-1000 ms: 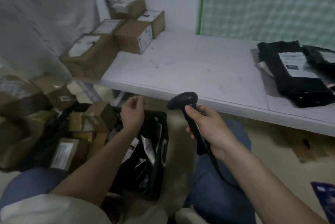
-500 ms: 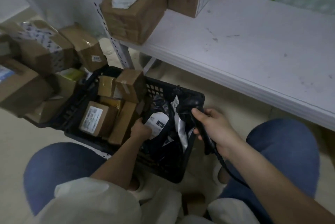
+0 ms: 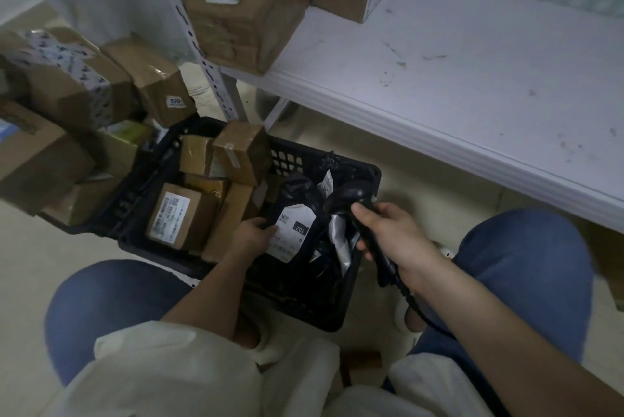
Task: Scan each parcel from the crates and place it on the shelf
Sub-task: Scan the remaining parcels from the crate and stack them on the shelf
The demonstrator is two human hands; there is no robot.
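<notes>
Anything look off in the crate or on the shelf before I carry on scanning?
Nothing damaged or spilled. The parcels in the black crate lie jumbled, one brown box tipped on edge against the rim. The left hand grips a black bag parcel; the right hand holds the scanner.

Cardboard boxes point(image 3: 216, 200) crowd the crate's point(image 3: 347, 285) left; shelf point(image 3: 472, 79) mostly bare.

Glossy black plastic mailer point(image 3: 297, 214), matt cardboard boxes point(image 3: 180, 214), perforated plastic crate point(image 3: 337, 295)
</notes>
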